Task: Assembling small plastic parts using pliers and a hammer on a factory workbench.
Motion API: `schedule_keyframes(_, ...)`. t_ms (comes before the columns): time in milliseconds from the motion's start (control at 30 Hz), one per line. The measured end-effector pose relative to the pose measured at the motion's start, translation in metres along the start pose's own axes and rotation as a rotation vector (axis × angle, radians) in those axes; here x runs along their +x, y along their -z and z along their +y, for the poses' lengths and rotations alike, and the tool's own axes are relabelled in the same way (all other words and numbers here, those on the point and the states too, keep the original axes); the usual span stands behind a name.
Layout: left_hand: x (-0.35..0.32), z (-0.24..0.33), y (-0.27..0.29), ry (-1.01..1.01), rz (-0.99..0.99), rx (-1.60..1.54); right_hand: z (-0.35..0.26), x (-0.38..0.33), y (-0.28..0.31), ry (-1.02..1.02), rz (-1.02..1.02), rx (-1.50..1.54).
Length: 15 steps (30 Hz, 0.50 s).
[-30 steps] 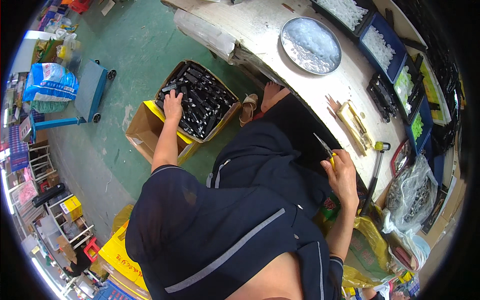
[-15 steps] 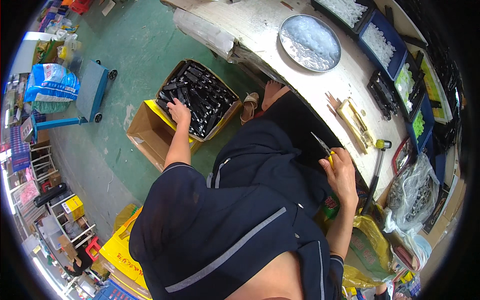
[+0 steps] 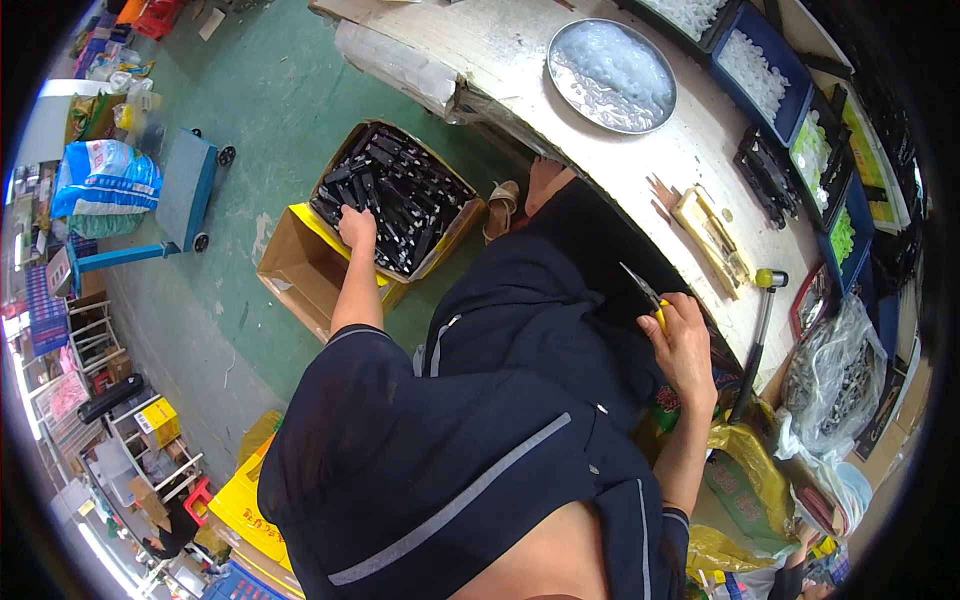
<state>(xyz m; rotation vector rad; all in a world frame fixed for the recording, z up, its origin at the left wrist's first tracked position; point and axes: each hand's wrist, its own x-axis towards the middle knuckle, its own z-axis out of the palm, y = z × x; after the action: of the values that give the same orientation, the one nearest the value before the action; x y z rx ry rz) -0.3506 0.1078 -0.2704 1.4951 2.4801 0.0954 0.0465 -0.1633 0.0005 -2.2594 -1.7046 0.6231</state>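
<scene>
My left hand (image 3: 357,229) is down at the near left edge of a heap of black plastic parts (image 3: 400,205), which fills a cardboard box on the floor. Its fingers are curled in against the parts, and whatever they hold is hidden. My right hand (image 3: 684,345) rests by the bench's front edge, closed around the yellow handle of a pointed metal tool (image 3: 637,281). The slim tip points up and left, away from my palm; whether it is pliers or scissors is unclear.
An open carton (image 3: 300,270) adjoins the parts box. On the white bench (image 3: 560,110) are a round metal tray (image 3: 612,76), a cream-coloured fixture (image 3: 712,240), a hammer (image 3: 762,315), black parts (image 3: 768,180) and bins of small pieces (image 3: 755,75). A blue trolley (image 3: 188,190) stands at left.
My left hand has drawn slightly back toward me and its fingers have curled in more. The right hand keeps its hold on the pointed tool. The whole view has shifted slightly.
</scene>
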Motion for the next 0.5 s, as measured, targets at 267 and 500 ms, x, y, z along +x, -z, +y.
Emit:
schedule_keyframes(267, 0.022, -0.020, -0.009, 0.306, -0.298, -0.961, -0.003, 0.007, -0.001, 0.025, -0.005, 0.005)
schedule_keyframes(500, 0.022, 0.024, 0.029, -0.220, 0.069, 0.055, -0.002, 0.005, 0.002, 0.016, -0.025, -0.039)
